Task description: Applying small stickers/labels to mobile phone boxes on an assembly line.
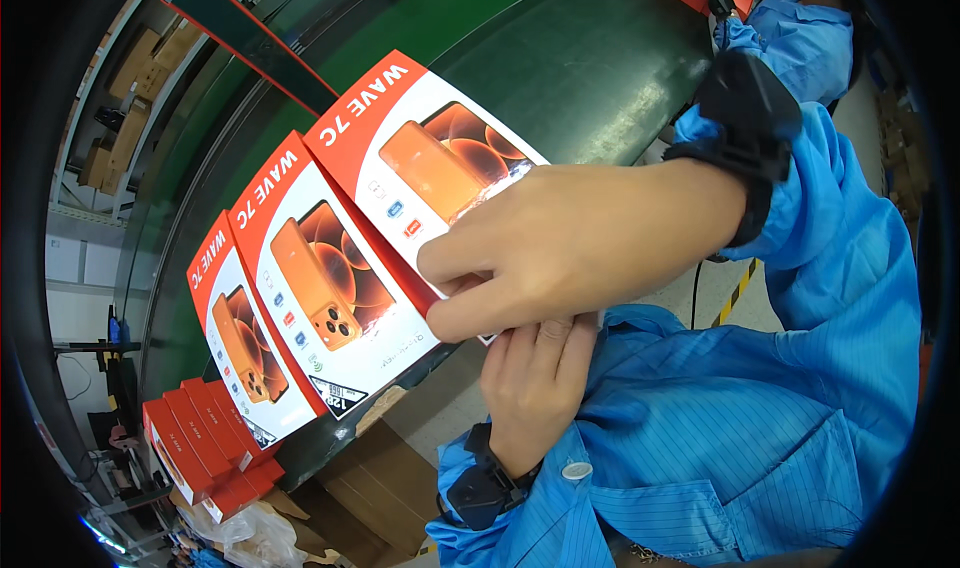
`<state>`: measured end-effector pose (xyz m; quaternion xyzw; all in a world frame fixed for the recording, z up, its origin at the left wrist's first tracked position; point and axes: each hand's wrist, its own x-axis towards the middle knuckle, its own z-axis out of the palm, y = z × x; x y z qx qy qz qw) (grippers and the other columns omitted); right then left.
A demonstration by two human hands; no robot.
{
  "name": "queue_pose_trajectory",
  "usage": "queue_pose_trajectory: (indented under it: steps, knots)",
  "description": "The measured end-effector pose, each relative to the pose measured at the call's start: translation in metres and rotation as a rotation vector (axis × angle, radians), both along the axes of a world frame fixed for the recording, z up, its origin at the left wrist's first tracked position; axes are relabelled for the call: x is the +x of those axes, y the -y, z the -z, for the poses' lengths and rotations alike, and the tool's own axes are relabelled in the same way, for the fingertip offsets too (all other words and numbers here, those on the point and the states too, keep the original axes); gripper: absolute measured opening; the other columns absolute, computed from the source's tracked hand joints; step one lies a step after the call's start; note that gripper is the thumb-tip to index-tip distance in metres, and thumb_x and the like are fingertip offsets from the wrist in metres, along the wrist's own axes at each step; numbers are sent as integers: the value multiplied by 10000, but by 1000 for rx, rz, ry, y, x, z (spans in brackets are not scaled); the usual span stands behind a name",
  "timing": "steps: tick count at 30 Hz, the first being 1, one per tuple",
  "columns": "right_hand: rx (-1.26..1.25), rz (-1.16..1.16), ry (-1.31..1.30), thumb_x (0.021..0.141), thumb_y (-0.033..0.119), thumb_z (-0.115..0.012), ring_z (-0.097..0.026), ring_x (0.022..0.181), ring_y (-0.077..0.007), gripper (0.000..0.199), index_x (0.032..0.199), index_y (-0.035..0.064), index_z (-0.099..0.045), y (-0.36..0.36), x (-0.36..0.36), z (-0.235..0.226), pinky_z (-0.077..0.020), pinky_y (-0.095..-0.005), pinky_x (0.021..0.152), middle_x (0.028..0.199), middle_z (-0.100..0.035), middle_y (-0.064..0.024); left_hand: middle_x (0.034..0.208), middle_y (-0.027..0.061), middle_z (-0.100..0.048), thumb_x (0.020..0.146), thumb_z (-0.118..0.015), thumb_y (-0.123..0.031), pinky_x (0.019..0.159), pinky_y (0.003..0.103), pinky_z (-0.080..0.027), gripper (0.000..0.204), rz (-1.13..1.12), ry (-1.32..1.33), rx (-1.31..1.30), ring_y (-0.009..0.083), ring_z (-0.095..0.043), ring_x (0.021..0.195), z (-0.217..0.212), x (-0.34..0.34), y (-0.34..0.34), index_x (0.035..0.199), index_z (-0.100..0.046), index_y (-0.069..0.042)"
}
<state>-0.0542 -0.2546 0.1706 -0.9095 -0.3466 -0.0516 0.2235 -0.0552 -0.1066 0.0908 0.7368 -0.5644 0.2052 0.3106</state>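
Observation:
Three large white-and-red phone boxes lie side by side, each printed with an orange phone: a left box (240,343), a middle box (325,278) and a right box (390,158). My right hand (580,238) lies over the lower part of the right box. Its fingers are bent together near that box's left edge, and whatever is between them is hidden. Below it, my left hand (535,378) has its fingers closed at the right box's near edge, their tips partly covered by the right hand. Both wrists wear black devices.
A stack of smaller red boxes (200,438) stands at the lower left, by crumpled clear plastic (245,533). Under the green table (590,78) sits an open brown carton (370,488). At the upper right, a co-worker in blue (800,43) is beside more red boxes.

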Motion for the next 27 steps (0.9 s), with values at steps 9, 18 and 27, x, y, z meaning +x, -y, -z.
queue_pose_trajectory:
  steps: [9,18,27]
  knots:
    - [13,421,127,670,256,-639,-556,677,-252,418,973,28,-465,0,16,7,-447,-336,544,806,-538,-102,1070,140,-525,582,-594,-17,495,245,-409,244,37,-99,69,160,-514,572,-12,2,0,823,-570,-46]
    - [425,617,122,808,261,-509,-343,1142,-212,665,1318,62,-130,29,-9,58,-305,-331,916,1277,-300,-131,1120,191,-454,862,-256,-473,762,311,-449,602,-444,-713,-1023,202,-505,928,-41,64,-150,1210,-327,13]
    - [1097,654,-463,864,272,-433,-370,1100,-143,624,1332,92,-62,0,14,42,-333,-241,881,1276,-318,-107,829,89,-472,902,-259,-280,657,234,-385,316,-234,-1147,-561,121,-466,726,-46,103,-146,861,-411,-6]
